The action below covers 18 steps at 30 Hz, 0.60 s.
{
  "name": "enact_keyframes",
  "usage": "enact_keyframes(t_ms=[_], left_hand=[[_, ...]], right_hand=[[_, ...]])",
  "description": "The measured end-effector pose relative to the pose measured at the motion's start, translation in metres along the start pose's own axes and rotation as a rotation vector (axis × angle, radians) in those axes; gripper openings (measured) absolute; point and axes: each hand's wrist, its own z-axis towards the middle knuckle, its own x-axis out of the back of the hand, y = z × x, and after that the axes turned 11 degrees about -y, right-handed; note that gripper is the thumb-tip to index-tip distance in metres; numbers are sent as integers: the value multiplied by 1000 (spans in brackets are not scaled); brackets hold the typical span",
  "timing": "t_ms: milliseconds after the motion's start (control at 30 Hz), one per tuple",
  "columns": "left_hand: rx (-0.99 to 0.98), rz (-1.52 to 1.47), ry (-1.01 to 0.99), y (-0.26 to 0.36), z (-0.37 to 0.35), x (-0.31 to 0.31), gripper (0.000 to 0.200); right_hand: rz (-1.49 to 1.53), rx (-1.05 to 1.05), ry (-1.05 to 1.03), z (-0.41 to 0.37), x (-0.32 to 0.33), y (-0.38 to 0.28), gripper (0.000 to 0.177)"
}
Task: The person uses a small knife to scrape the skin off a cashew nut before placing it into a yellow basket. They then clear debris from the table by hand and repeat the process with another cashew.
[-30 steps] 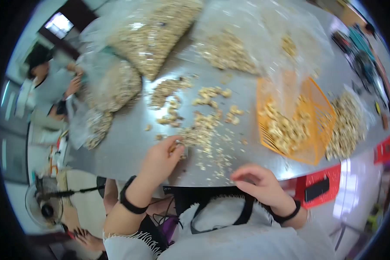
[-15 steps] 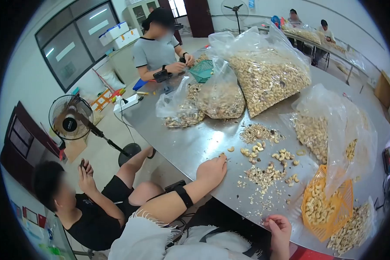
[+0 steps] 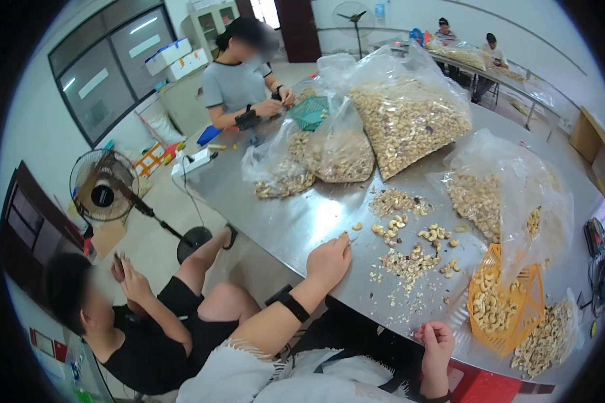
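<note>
My left hand rests on the metal table, its fingers closed around a small tan piece that looks like a cashew nut. Over the table's near edge is my right hand, with fingers curled into a pinch; whatever they hold, if anything, is hidden. Between the hands lie a heap of skin and nut crumbs and loose whole cashews. To the right of my right hand, an orange basket holds pale cashews.
Large clear bags of cashews stand at the back, with another bag at right. A small open bag lies beside the basket. A co-worker sits across by a green basket; another person sits at left near a fan.
The whole view has shifted slightly. My right hand is a little higher in view with its fingers more curled; my left hand stays almost in place on the table.
</note>
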Motion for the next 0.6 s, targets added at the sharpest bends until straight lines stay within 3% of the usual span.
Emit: enact_keyframes(t_ms=[133,367,600], left_hand=[[40,15,-53,1,0,-2,22],[26,56,-33,7,2,5,18],[29,12,-38,3,-3,1,19]], right_hand=[[-284,46,-46,-5,-3,8,5],[-69,3,6,-1,-4,2,5],[-53,0,-20,0,3,11,9]])
